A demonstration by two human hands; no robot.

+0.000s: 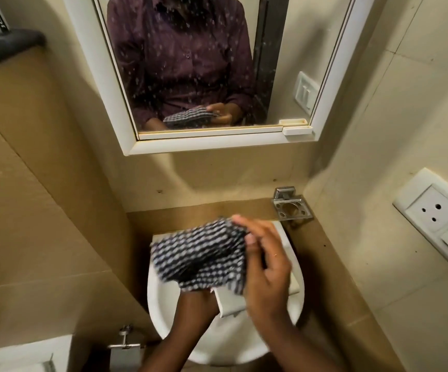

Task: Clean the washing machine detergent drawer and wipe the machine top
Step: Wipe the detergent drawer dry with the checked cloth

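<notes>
Both hands' grip holds checked cloth [201, 259] and drawer [231, 302] over basin [161, 304] below mirror [324, 76].

Both hands [247, 280] on checked cloth [198, 261] and white drawer [229, 303] over basin [161, 299].

left hand [194, 304]: fingers hidden under cloth [201, 260]
cloth: motion-blurred
drawer [231, 302]: mostly covered
basin [161, 304]: part hidden by arms
</notes>
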